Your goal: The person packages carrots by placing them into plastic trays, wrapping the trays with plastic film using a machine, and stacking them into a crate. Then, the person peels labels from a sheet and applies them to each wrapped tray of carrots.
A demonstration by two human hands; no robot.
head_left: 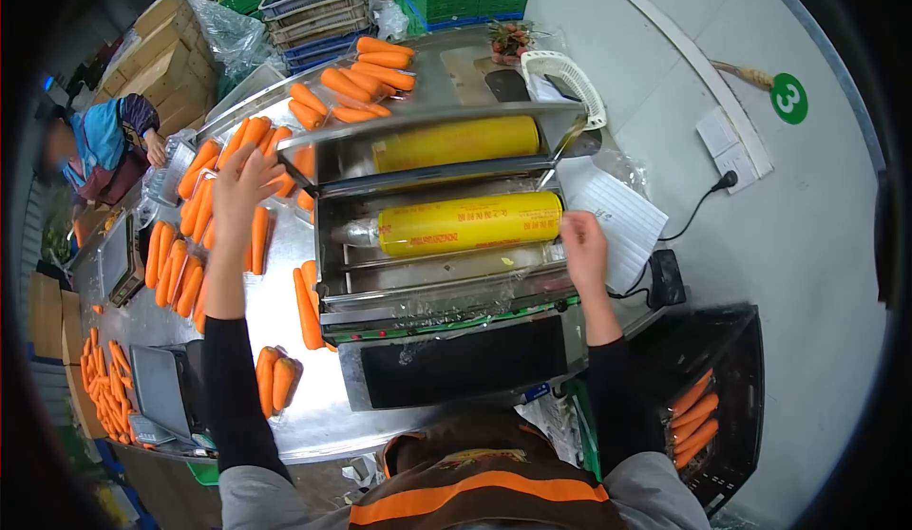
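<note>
A cling film wrapping machine (437, 188) stands before me on the metal table. Two yellow film rolls lie in it: the front roll (470, 224) and the back roll (456, 143). My left hand (245, 188) is raised beside the machine's left end, over carrots, its fingers apart and nothing visible in them. At the right end of the front roll is my right hand (584, 245), fingers curled together; what they grip, if anything, is hidden. Below the rolls, a dark heating plate (465, 361) faces me.
Bundled carrots (176, 269) cover much of the table's left side. A black crate (741, 388) with packed carrots stands at lower right. Lined paper (613, 217) and a white basket (570, 79) lie right of the machine. Another person (109, 141) works at far left.
</note>
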